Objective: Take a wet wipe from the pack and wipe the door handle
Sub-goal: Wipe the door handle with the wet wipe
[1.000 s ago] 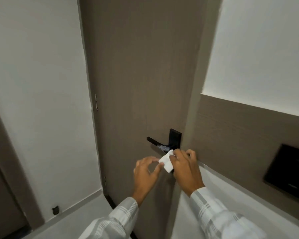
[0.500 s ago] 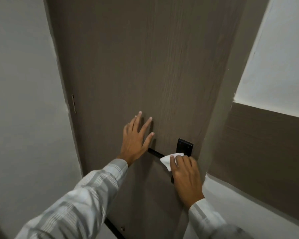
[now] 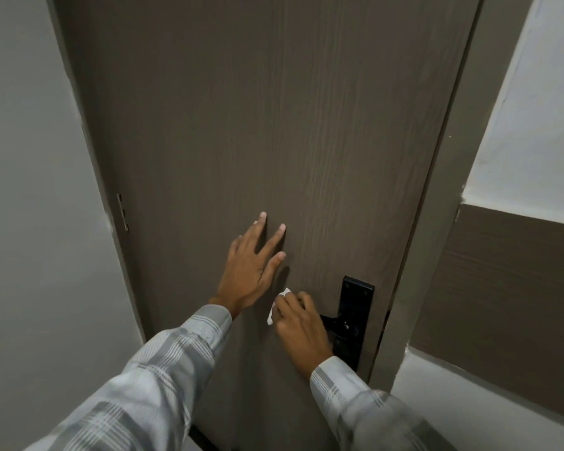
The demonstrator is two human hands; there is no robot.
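A black lever door handle (image 3: 330, 321) on a tall black backplate (image 3: 355, 301) is fixed near the right edge of a brown wood-grain door (image 3: 241, 125). My right hand (image 3: 298, 327) covers the lever's free end and is closed on a white wet wipe (image 3: 275, 304), which peeks out at the fingertips. My left hand (image 3: 253, 266) lies flat on the door, fingers spread, just up and left of the handle, holding nothing. No wipe pack is in view.
A grey door frame (image 3: 437, 222) borders the door on the right, with a brown and white wall panel (image 3: 508, 281) beyond it. A white wall (image 3: 30, 222) lies to the left. A hinge (image 3: 122, 211) sits on the door's left edge.
My left hand has let go of the wipe and pressed flat on the door. My right hand has slid the wipe leftward along the lever. The view has moved closer to the door.
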